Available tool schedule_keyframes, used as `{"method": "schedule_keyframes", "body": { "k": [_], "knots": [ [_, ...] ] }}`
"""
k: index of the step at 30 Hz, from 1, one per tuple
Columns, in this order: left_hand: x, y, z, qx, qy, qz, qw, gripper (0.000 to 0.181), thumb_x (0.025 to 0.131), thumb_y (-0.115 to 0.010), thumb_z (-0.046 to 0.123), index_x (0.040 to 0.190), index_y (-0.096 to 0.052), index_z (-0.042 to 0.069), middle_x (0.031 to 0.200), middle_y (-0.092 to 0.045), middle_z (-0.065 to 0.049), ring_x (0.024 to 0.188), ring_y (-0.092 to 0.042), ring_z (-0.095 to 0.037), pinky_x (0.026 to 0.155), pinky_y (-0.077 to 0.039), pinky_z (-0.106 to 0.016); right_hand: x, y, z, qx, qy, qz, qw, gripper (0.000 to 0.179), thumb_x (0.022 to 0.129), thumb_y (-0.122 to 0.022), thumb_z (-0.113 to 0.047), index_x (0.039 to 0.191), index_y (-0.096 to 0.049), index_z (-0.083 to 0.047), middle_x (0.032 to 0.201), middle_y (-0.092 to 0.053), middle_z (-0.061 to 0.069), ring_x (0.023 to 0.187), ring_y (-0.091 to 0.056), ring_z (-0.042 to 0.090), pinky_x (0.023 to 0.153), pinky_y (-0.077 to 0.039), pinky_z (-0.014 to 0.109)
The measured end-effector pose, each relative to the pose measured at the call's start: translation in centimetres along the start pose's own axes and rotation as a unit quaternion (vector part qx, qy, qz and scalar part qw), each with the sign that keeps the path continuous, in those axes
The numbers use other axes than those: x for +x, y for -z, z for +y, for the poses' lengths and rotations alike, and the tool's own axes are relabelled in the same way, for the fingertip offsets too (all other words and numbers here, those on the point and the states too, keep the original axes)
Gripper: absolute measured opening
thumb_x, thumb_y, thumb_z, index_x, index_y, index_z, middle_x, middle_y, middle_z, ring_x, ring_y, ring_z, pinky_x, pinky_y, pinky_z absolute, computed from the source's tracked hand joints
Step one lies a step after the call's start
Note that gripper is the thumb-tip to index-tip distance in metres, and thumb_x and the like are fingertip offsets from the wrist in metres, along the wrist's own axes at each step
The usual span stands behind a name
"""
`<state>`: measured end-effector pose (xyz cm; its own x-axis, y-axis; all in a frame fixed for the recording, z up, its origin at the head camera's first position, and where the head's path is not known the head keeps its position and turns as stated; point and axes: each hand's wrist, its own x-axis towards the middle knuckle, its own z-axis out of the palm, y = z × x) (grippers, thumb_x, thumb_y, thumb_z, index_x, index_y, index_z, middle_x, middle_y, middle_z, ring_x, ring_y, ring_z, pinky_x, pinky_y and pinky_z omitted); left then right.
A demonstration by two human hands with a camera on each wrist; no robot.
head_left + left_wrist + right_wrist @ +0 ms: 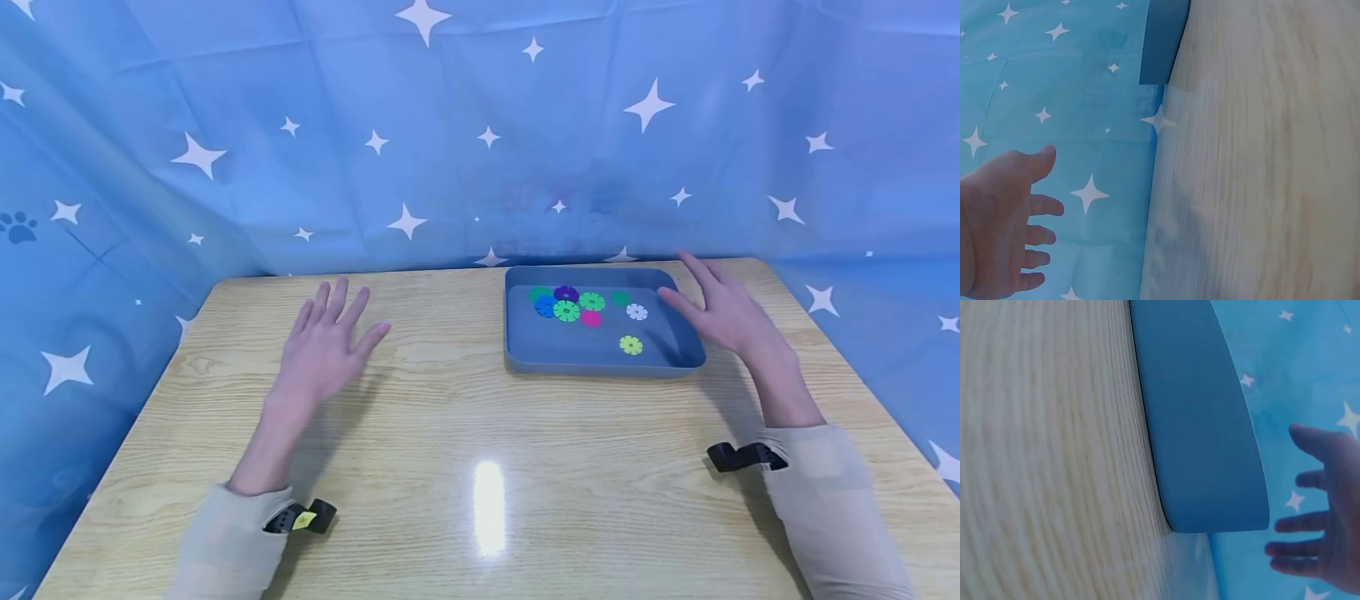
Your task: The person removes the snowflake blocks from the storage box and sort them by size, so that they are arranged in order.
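Note:
A shallow blue-grey tray [570, 358] stands on the back right part of the table. Several flat notched discs lie in it: a blue one [545, 307], a purple one [566, 293], a pink one [592, 319], a white one [637, 312], a yellow-green one [632, 345] and some green ones [566, 312]. Over the tray's right end is my right hand [723, 312], fingers spread and holding nothing. My left hand [322, 354] hovers above the table's left side, its fingers extended and nothing in its grasp. Both palms show bare in the wrist views.
The light wooden table [420, 442] reaches back to a blue curtain [450, 125] printed with white stars. Dark wrist cameras [738, 458] sit at both sleeve cuffs. In the right wrist view the tray's side wall [1204, 425] rises beside the hand.

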<state>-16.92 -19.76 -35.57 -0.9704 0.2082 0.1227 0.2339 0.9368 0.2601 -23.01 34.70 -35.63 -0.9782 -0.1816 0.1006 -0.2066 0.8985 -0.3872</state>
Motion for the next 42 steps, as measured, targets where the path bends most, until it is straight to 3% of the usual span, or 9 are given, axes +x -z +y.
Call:
{"method": "schedule_keyframes", "body": {
  "k": [3, 9, 13, 18, 24, 32, 36, 42],
  "knots": [
    [0.2, -0.2, 0.5, -0.007, -0.005, 0.001, 1.0, 0.078, 0.104, -0.031, 0.064, 0.16, -0.028, 0.01, 0.166, -0.011, -0.02, 0.153, -0.005, -0.039, 0.122, -0.006, -0.054, 0.0, -0.2, 0.3, 0.026, -0.007, -0.01, 0.9996, 0.08, 0.102, -0.048, -0.055, 0.164, -0.011, -0.021, 0.16, -0.021, 0.031, 0.14, -0.026, 0.058, 0.104, -0.024, 0.075],
    [0.5, -0.8, 1.4, -0.033, -0.01, 0.013, 0.9993, 0.076, 0.104, -0.033, 0.062, 0.158, -0.033, 0.008, 0.164, -0.017, -0.025, 0.152, -0.012, -0.04, 0.12, -0.013, -0.057, 0.0, -0.4, 0.8, 0.068, -0.013, -0.022, 0.9974, 0.079, 0.104, -0.046, -0.051, 0.163, -0.01, -0.012, 0.138, -0.045, 0.037, 0.12, -0.05, 0.054, 0.093, -0.041, 0.068],
    [0.8, -1.3, 2.1, -0.045, -0.023, 0.034, 0.9981, 0.073, 0.104, -0.037, 0.059, 0.155, -0.038, 0.006, 0.16, -0.026, -0.027, 0.149, -0.021, -0.042, 0.118, -0.021, -0.059, 0.1, -0.6, 1.2, 0.064, -0.022, -0.032, 0.9972, 0.082, 0.105, -0.044, -0.052, 0.161, -0.011, -0.002, 0.127, -0.053, 0.038, 0.111, -0.056, 0.051, 0.089, -0.045, 0.065],
    [1.1, -1.7, 3.0, -0.06, -0.044, 0.057, 0.9956, 0.069, 0.105, -0.041, 0.055, 0.151, -0.044, 0.003, 0.154, -0.038, -0.027, 0.144, -0.034, -0.042, 0.113, -0.031, -0.06, 0.3, -1.0, 1.7, 0.048, -0.026, -0.042, 0.9977, 0.078, 0.105, -0.046, -0.049, 0.153, -0.025, 0.009, 0.11, -0.063, 0.035, 0.097, -0.063, 0.046, 0.086, -0.046, 0.062],
    [1.5, -2.0, 4.3, -0.075, -0.057, 0.059, 0.9938, 0.067, 0.105, -0.042, 0.054, 0.15, -0.045, 0.004, 0.148, -0.047, -0.025, 0.139, -0.042, -0.04, 0.109, -0.036, -0.059, 0.3, -1.4, 2.1, 0.03, -0.012, -0.049, 0.9983, 0.063, 0.105, -0.053, -0.036, 0.142, -0.042, 0.014, 0.096, -0.069, 0.025, 0.086, -0.066, 0.037, 0.075, -0.05, 0.051],
    [2.1, -2.6, 5.7, -0.108, -0.076, 0.062, 0.9893, 0.065, 0.105, -0.043, 0.052, 0.148, -0.047, 0.003, 0.143, -0.052, -0.023, 0.132, -0.049, -0.041, 0.106, -0.041, -0.058, 0.4, -1.7, 3.0, 0.033, 0.016, -0.041, 0.9985, 0.05, 0.102, -0.059, -0.018, 0.137, -0.046, 0.015, 0.091, -0.07, 0.022, 0.077, -0.065, 0.028, 0.069, -0.049, 0.041],
    [2.6, -3.0, 6.6, -0.119, -0.083, 0.061, 0.9875, 0.062, 0.105, -0.045, 0.05, 0.147, -0.049, 0.003, 0.141, -0.054, -0.021, 0.127, -0.053, -0.041, 0.104, -0.043, -0.055, 0.2, -1.8, 3.3, 0.057, 0.009, -0.042, 0.9974, 0.051, 0.102, -0.06, -0.02, 0.14, -0.047, 0.011, 0.089, -0.069, 0.014, 0.068, -0.058, 0.018, 0.062, -0.045, 0.032],
    [3.1, -3.4, 8.1, -0.142, -0.1, 0.059, 0.983, 0.061, 0.106, -0.046, 0.048, 0.145, -0.05, 0.001, 0.138, -0.056, -0.022, 0.124, -0.056, -0.04, 0.103, -0.045, -0.053, -0.2, -1.9, 3.4, 0.115, -0.004, -0.058, 0.9916, 0.056, 0.103, -0.061, -0.025, 0.145, -0.043, 0.006, 0.093, -0.068, 0.013, 0.065, -0.057, 0.016, 0.06, -0.046, 0.027]
  ]
}}
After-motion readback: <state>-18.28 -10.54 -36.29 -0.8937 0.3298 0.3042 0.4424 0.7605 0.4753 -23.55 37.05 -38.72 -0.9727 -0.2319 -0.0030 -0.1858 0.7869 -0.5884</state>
